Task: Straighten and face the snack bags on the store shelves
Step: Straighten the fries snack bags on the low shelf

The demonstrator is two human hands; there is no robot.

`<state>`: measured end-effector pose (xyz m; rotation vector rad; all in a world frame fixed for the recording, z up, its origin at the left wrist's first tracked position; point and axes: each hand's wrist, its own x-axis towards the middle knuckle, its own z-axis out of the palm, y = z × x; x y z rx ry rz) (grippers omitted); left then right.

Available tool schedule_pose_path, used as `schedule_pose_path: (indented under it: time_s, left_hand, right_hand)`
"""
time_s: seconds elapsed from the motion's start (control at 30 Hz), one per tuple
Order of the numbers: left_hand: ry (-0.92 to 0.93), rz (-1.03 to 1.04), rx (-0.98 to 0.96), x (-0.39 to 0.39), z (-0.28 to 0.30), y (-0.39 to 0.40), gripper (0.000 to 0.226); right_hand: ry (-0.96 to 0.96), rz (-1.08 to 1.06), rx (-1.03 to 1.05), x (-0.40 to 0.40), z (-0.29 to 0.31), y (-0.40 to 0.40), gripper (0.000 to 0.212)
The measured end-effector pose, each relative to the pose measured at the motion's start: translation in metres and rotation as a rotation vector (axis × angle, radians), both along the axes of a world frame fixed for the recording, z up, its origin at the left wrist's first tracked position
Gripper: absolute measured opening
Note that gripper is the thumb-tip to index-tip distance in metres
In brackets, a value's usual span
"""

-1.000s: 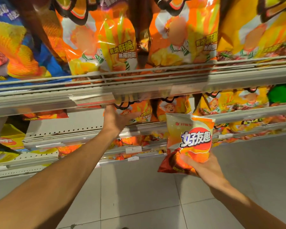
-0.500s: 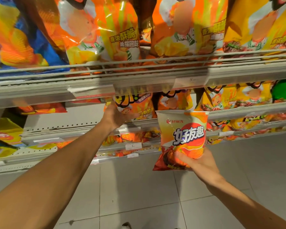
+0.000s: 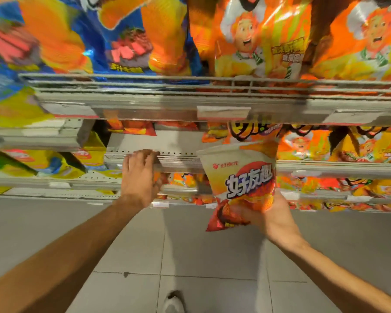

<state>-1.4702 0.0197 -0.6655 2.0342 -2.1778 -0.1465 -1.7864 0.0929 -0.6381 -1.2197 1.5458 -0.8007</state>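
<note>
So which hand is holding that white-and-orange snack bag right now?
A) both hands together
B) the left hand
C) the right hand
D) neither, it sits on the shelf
C: the right hand grips the snack bag from below, off the shelf, while the left hand rests on the shelf edge apart from it.

Glossy plastic-film snack bag [image 3: 242, 175], matt painted perforated metal shelf [image 3: 181, 160], smooth, faintly shiny floor tiles [image 3: 201, 251].

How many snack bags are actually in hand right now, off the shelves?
1. The white-and-orange snack bag is gripped at its lower end by the right hand, in front of the middle shelf. The left hand holds no bag; it rests on the shelf edge.
</note>
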Motion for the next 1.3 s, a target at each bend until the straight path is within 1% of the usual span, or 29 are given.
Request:
schedule_pose_path:
  time_s: [0.07,0.1,0.13,0.2,0.3,0.33,0.37,0.4,0.47,0.5,0.6,0.67,0.77,0.8,0.9,1.0,1.13,1.23,1.3]
  left_hand:
    - [-0.096,-0.016,0.055,0.026,-0.006,0.001,0.087]
    - [-0.135,-0.017,0.085,0.036,-0.009,0.001,0.09]
    - [-0.153,-0.015,0.112,0.043,-0.012,0.001,0.092]
    - [-0.178,-0.02,0.152,0.053,-0.014,0.0,0.098]
    - [-0.242,-0.049,0.192,0.056,-0.016,0.0,0.108]
    - [-0.238,-0.047,0.198,0.056,-0.018,0.001,0.11]
    - [-0.234,-0.043,0.201,0.055,-0.019,0.001,0.111]
    - [-0.234,-0.04,0.201,0.054,-0.021,0.001,0.111]
    - [-0.232,-0.04,0.196,0.053,-0.023,0.0,0.112]
    - [-0.223,-0.042,0.197,0.053,-0.023,0.001,0.113]
    - [-0.168,-0.051,0.21,0.055,-0.025,0.001,0.115]
    - [-0.132,-0.056,0.203,0.056,-0.026,0.0,0.116]
    - [-0.097,-0.057,0.187,0.056,-0.029,0.0,0.117]
    - [-0.09,-0.057,0.183,0.056,-0.03,0.0,0.117]
    - [-0.064,-0.052,0.169,0.054,-0.031,-0.001,0.116]
    - [-0.072,-0.041,0.17,0.053,-0.031,0.0,0.118]
    - [-0.091,0.004,0.185,0.046,-0.031,0.002,0.119]
    - [-0.047,0.076,0.2,0.037,-0.026,0.001,0.118]
    - [0.019,0.122,0.199,0.028,-0.023,0.0,0.113]
  right_hand:
    - [-0.021,0.002,-0.001,0.034,0.001,-0.01,0.075]
    - [0.017,0.01,-0.01,0.05,0.001,-0.017,0.078]
    - [0.034,0.023,-0.007,0.065,0.003,-0.024,0.079]
    - [-0.016,0.019,-0.004,0.09,0.007,-0.045,0.079]
    - [-0.073,-0.047,-0.05,0.121,0.01,-0.087,0.08]
    - [-0.059,-0.089,-0.065,0.131,0.011,-0.101,0.079]
    - [-0.005,-0.136,-0.075,0.139,0.011,-0.115,0.077]
    - [0.064,-0.185,-0.081,0.147,0.012,-0.128,0.072]
    - [0.165,-0.262,-0.138,0.156,0.011,-0.148,0.047]
    - [0.196,-0.263,-0.172,0.159,0.009,-0.155,0.042]
    - [0.168,-0.199,-0.34,0.163,0.004,-0.162,0.028]
    - [0.114,-0.199,-0.402,0.16,-0.006,-0.16,0.036]
    - [0.153,-0.18,-0.225,0.157,-0.02,-0.154,0.066]
    - [0.175,-0.151,-0.169,0.155,-0.025,-0.153,0.072]
    - [0.217,-0.086,-0.15,0.151,-0.034,-0.153,0.073]
    - [0.27,-0.074,-0.117,0.15,-0.028,-0.15,0.087]
    - [0.351,-0.016,-0.131,0.146,-0.03,-0.146,0.096]
    - [0.537,0.01,-0.109,0.142,-0.024,-0.143,0.107]
    - [0.603,0.052,-0.137,0.137,-0.021,-0.137,0.103]
